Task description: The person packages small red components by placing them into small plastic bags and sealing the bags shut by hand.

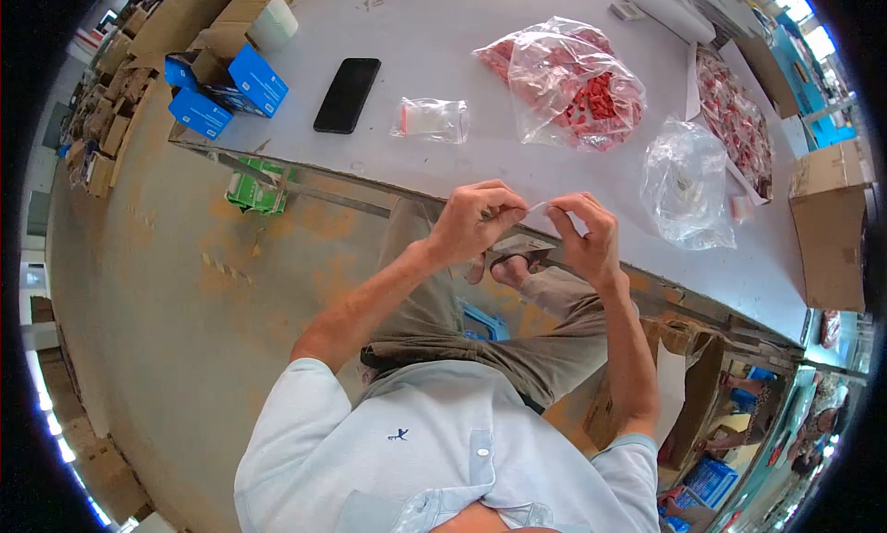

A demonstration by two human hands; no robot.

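Over the table's front edge my left hand [479,221] is closed in a pinch, with thumb and forefinger together. Opposite it, my right hand [587,237] pinches too. A small, thin, clear piece of plastic [538,206] spans the fingertips of both hands; most of it is hidden or too small to make out. Beyond the hands lies a small clear zip bag [432,120] with a red strip at one end. A large clear bag of small red pieces [577,90] rests farther back. To the right is a crumpled clear bag [686,184] with indistinct contents.
A black phone [347,95] and an opened blue box [226,90] lie on the white table [416,34] at left. On the right stand a tray of red packets [735,117] and a cardboard box [830,228]. A green box [257,186] sits below the table.
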